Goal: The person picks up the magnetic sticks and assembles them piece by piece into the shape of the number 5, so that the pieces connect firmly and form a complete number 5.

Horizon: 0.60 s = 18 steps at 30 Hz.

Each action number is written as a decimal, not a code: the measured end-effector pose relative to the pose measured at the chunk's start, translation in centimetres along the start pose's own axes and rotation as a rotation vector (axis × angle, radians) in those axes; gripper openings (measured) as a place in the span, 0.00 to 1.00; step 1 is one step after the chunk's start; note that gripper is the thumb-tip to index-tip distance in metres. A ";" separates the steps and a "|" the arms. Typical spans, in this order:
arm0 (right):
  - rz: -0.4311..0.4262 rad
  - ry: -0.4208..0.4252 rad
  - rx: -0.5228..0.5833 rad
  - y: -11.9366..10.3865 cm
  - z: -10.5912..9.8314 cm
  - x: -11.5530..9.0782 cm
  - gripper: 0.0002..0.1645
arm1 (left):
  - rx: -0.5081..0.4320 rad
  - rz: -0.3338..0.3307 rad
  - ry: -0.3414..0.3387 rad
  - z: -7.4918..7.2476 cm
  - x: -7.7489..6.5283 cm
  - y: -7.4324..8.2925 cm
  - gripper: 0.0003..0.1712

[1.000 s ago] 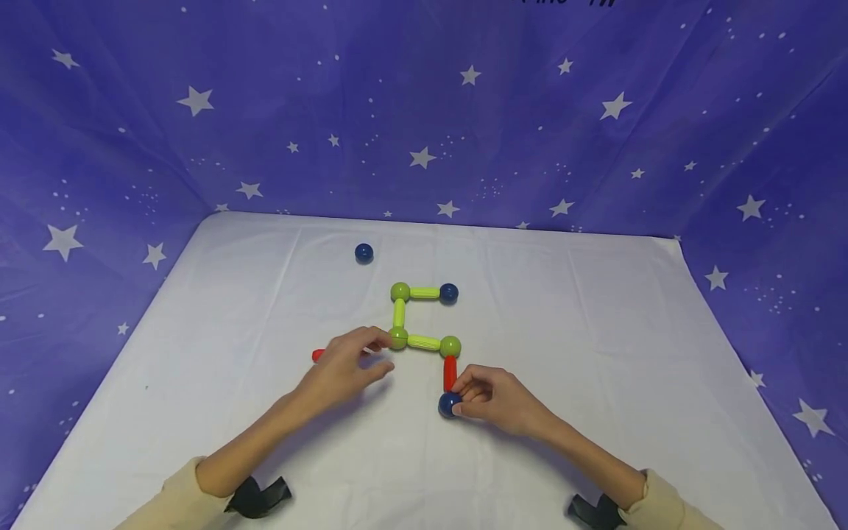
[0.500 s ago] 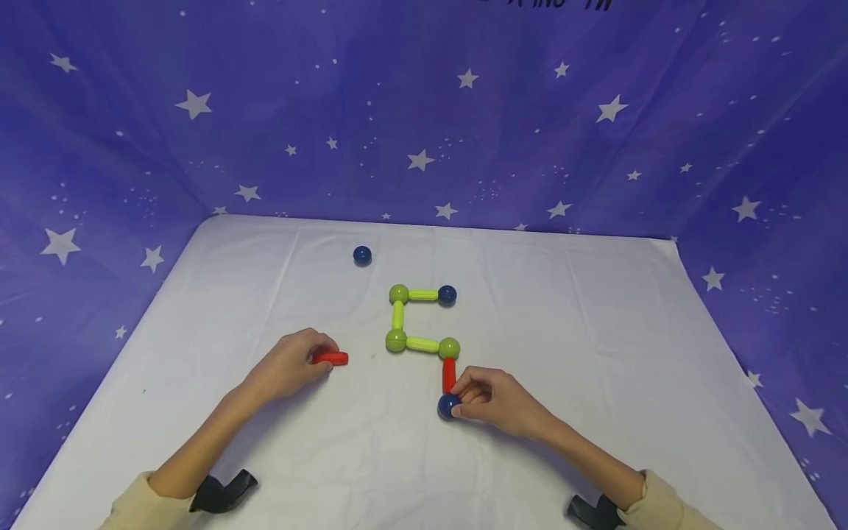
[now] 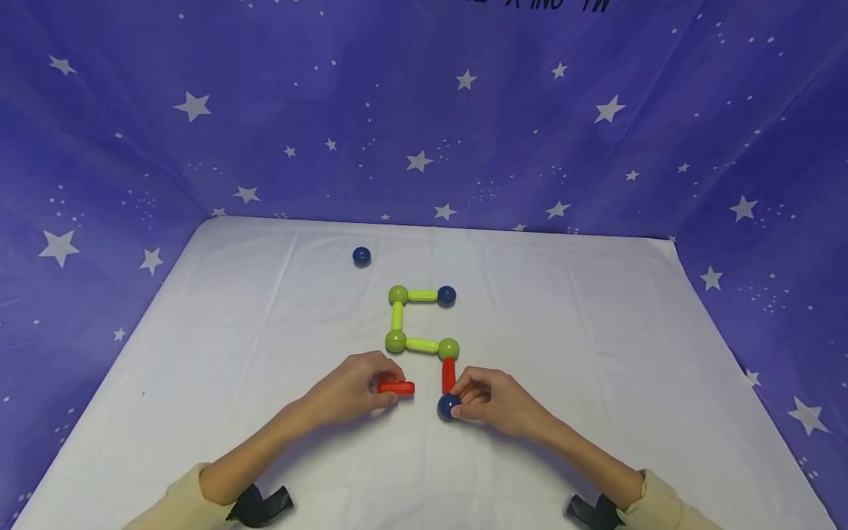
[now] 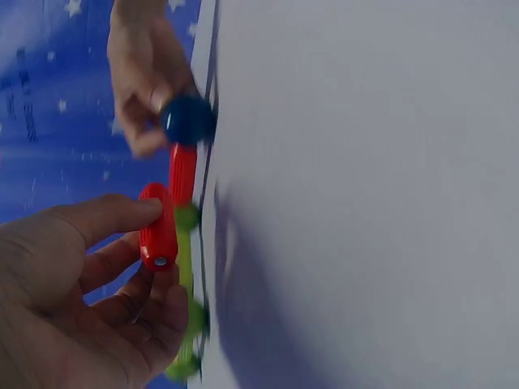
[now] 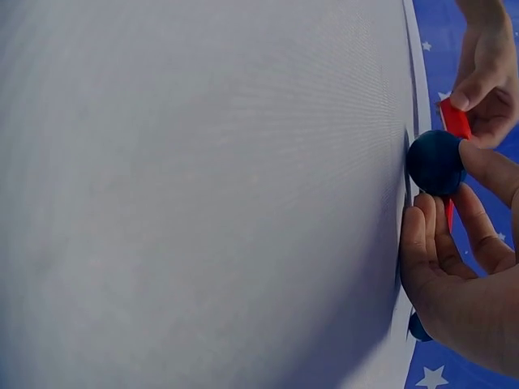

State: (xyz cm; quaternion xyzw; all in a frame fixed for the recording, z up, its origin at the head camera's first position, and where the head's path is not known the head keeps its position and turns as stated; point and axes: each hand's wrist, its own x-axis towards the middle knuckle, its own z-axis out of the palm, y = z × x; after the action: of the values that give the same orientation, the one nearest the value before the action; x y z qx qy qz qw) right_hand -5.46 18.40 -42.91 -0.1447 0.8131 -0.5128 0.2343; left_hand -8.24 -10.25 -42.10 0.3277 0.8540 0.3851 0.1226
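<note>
Between thumb and fingers, my left hand [image 3: 354, 388] pinches a loose red magnetic rod [image 3: 396, 388]; the left wrist view shows the metal tip at the end of this rod [image 4: 159, 235]. My right hand [image 3: 500, 401] pinches a blue ball [image 3: 448, 407] at the near end of the joined piece. From that ball a second red rod [image 3: 449, 375] runs up to a green ball [image 3: 448, 349]. Yellow-green rods [image 3: 422, 344] link several green balls into an angular shape, ending in another blue ball [image 3: 447, 296]. The held rod points toward the near blue ball, apart from it.
A loose blue ball [image 3: 361, 256] lies near the back of the white-covered table [image 3: 570, 309]. Purple cloth [image 3: 371, 110] with stars hangs behind and at the sides. Black straps [image 3: 261, 506] are at both wrists.
My left hand leaves the green ball, picks up the loose red rod at the left, then carries it right and nearer me. The right hand stays on the near blue ball.
</note>
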 end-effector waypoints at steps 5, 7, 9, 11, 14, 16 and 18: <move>-0.011 -0.002 0.014 0.0 0.0 0.0 0.11 | -0.021 0.036 -0.057 1.8 1.1 1.0 0.12; -0.013 -0.006 0.023 0.1 0.0 0.0 0.11 | -0.019 0.042 -0.069 2.2 1.4 1.2 0.11; -0.014 -0.011 0.028 0.1 -0.1 0.0 0.11 | -0.014 0.042 -0.073 2.4 1.6 1.4 0.11; -0.015 -0.013 0.028 0.1 -0.1 0.0 0.11 | -0.009 0.040 -0.076 2.6 1.7 1.6 0.11; -0.017 -0.014 0.027 0.1 0.0 0.0 0.11 | 0.000 0.031 -0.082 2.6 1.7 1.7 0.11; -0.019 -0.013 0.023 0.1 0.0 0.0 0.11 | 0.003 0.027 -0.082 2.6 1.7 1.7 0.11; -0.025 -0.013 0.017 0.1 -0.1 0.0 0.11 | 0.003 0.024 -0.081 2.6 1.7 1.7 0.12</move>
State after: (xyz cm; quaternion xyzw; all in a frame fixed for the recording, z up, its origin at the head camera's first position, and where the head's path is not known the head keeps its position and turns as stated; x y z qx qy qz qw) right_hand -5.51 18.46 -42.96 -0.1560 0.8054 -0.5216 0.2344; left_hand -7.50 -6.84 -42.58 0.3536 0.8448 0.3717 0.1517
